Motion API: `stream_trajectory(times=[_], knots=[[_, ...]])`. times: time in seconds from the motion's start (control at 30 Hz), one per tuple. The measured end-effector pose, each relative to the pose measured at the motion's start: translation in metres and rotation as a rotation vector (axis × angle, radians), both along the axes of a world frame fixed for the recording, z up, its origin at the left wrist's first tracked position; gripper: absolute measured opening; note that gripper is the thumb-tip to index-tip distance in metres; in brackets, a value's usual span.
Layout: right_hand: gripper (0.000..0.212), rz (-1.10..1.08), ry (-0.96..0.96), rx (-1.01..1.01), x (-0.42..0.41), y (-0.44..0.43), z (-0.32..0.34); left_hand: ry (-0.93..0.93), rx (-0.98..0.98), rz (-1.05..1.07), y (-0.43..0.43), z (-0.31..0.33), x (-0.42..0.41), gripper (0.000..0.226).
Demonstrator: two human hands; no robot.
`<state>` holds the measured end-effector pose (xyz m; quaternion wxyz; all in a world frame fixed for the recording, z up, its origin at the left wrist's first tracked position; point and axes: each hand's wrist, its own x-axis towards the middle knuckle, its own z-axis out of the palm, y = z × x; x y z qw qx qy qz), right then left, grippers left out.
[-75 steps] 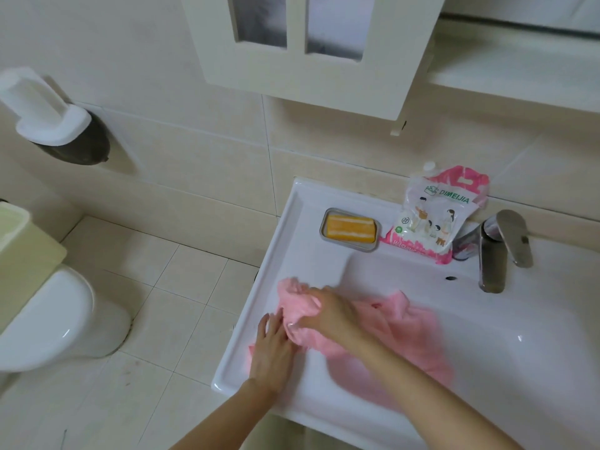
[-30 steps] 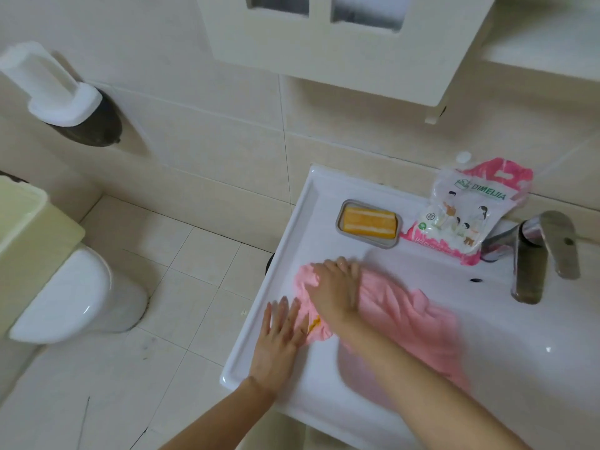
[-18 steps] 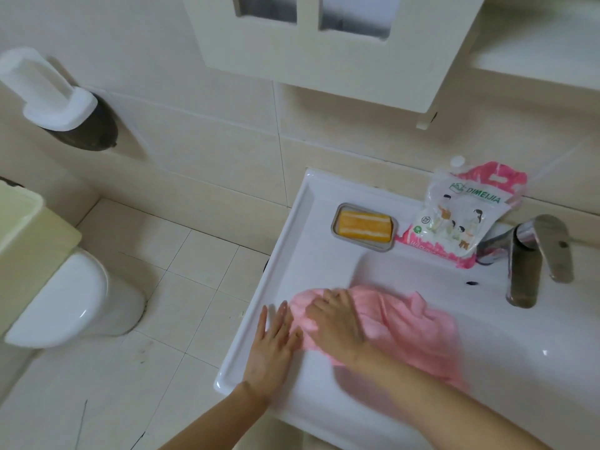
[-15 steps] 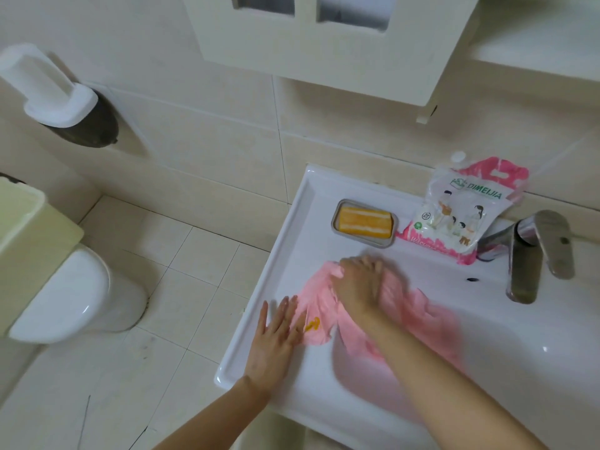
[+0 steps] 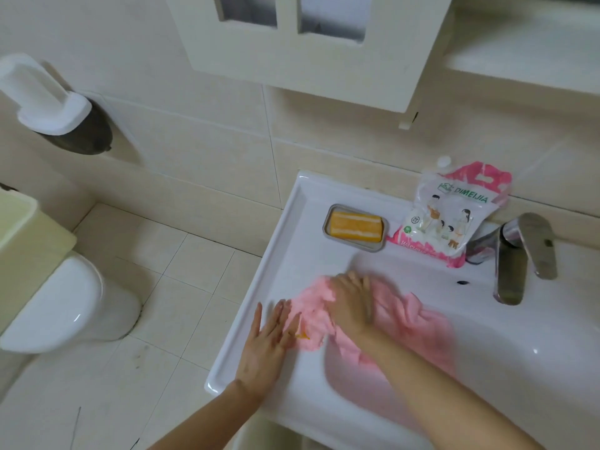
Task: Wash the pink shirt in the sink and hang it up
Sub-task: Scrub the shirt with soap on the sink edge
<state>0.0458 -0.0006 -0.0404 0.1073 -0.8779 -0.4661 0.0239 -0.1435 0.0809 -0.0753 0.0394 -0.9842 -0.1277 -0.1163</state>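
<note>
**Bathroom sink: pink shirt under your two hands**

- Pink shirt: bunched up. It lies partly on the left side of the surface and partly down in the basin of the white sink. Its right end is blurred.
- Your right hand: on top of the bunched shirt, pressing down with fingers laid fairly straight. As far as the blur shows, its grip curls round nothing.
- Your left hand: flat on the surface near the sink's front left corner. The fingers are straight and spread, the grip is slack, and the fingertips touch the shirt's edge.
- Back of the surface: a metal tray holds an orange soap bar. Just beside it on the right, a pink-and-white detergent pouch stands against the wall. Next comes a chrome tap with its spout over the basin.
- Room: cream wall tiles, with a white cabinet above the sink. A dispenser is on the wall to the left, and a white toilet sits below it. Pale floor tiles run between toilet and sink.
</note>
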Motion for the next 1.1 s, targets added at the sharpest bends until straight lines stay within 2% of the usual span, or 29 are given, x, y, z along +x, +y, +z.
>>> stream_trajectory(times=[0.03, 0.07, 0.1, 0.17, 0.2, 0.23, 0.3, 0.33, 0.37, 0.43, 0.47, 0.5, 0.57, 0.6, 0.63, 0.7, 0.73, 0.77, 0.83, 0.87, 0.9, 0.97, 1.0, 1.03, 1.1], knots=[[0.039, -0.157, 0.048, 0.01, 0.007, 0.005, 0.002, 0.004, -0.001, 0.008, 0.0, -0.002, -0.001, 0.039], [0.037, -0.187, 0.065, -0.028, 0.0, 0.008, 0.003, 0.007, -0.013, 0.005, 0.0, -0.003, -0.002, 0.04], [0.029, -0.108, 0.078, -0.15, -0.02, 0.007, 0.013, 0.011, -0.029, -0.001, -0.001, -0.002, -0.002, 0.042], [0.013, 0.228, -0.097, -0.072, -0.049, -0.004, -0.003, 0.002, -0.014, -0.003, -0.002, 0.002, 0.0, 0.042], [0.014, 0.278, -0.08, -0.098, -0.044, -0.007, -0.005, 0.004, -0.005, 0.001, -0.003, 0.003, 0.001, 0.042], [0.016, 0.15, -0.017, -0.149, -0.027, -0.005, 0.002, 0.012, -0.003, 0.007, -0.002, 0.004, 0.002, 0.044], [0.034, -0.147, 0.039, -0.047, 0.0, 0.003, 0.003, 0.021, -0.002, 0.022, -0.002, 0.005, 0.001, 0.042], [0.038, -0.176, 0.074, -0.05, -0.006, 0.006, 0.007, 0.029, -0.012, 0.024, -0.003, 0.005, 0.001, 0.042], [0.039, -0.074, 0.095, -0.146, -0.024, 0.004, 0.017, 0.033, -0.02, 0.021, -0.004, 0.006, 0.001, 0.043], [0.038, 0.223, -0.111, -0.059, -0.051, -0.008, 0.005, 0.012, -0.016, 0.016, -0.003, 0.007, 0.002, 0.042], [0.04, 0.258, -0.11, -0.078, -0.041, -0.009, 0.004, 0.004, -0.02, 0.013, -0.003, 0.006, 0.002, 0.042], [0.042, 0.135, -0.041, -0.142, -0.02, -0.005, 0.009, -0.001, -0.026, 0.012, -0.001, 0.004, 0.002, 0.042], [0.042, -0.143, -0.014, -0.066, 0.01, 0.006, 0.008, -0.001, -0.037, 0.018, 0.0, 0.002, 0.001, 0.039], [0.041, -0.16, 0.007, -0.084, 0.002, 0.009, 0.012, 0.006, -0.047, 0.02, -0.001, 0.001, -0.001, 0.039], [0.039, -0.069, 0.051, -0.17, -0.018, 0.009, 0.022, 0.007, -0.058, 0.022, -0.003, 0.0, -0.001, 0.039], [0.034, 0.207, -0.148, -0.073, -0.053, 0.0, 0.008, -0.014, -0.042, 0.021, -0.004, 0.003, 0.001, 0.041], [0.03, 0.259, -0.152, -0.071, -0.046, -0.001, 0.005, -0.015, -0.022, 0.012, -0.003, 0.003, 0.002, 0.043], [0.024, 0.171, -0.088, -0.1, -0.026, 0.002, 0.009, -0.009, 0.0, 0.003, -0.002, 0.003, 0.002, 0.045], [0.016, -0.089, -0.065, -0.002, 0.007, 0.013, 0.009, -0.011, 0.007, 0.0, -0.001, 0.003, 0.001, 0.046], [0.019, -0.124, -0.03, -0.051, 0.002, 0.012, 0.008, -0.007, -0.014, 0.0, -0.002, 0.002, 0.0, 0.044], [0.02, -0.021, 0.019, -0.161, -0.016, 0.008, 0.013, -0.002, -0.034, -0.001, -0.004, 0.002, 0.001, 0.042], [0.018, 0.283, -0.113, -0.05, -0.042, 0.001, -0.004, 0.003, -0.026, 0.003, -0.004, 0.002, 0.002, 0.043], [0.017, 0.329, -0.112, -0.04, -0.035, 0.001, -0.006, 0.012, -0.009, -0.002, -0.003, 0.002, 0.003, 0.045], [0.016, 0.2, -0.07, -0.088, -0.017, 0.006, 0.002, 0.021, 0.004, -0.008, -0.002, 0.002, 0.002, 0.046], [0.032, -0.1, -0.019, -0.103, 0.011, 0.018, 0.007, 0.02, -0.007, -0.01, 0.0, 0.002, 0.0, 0.041]])
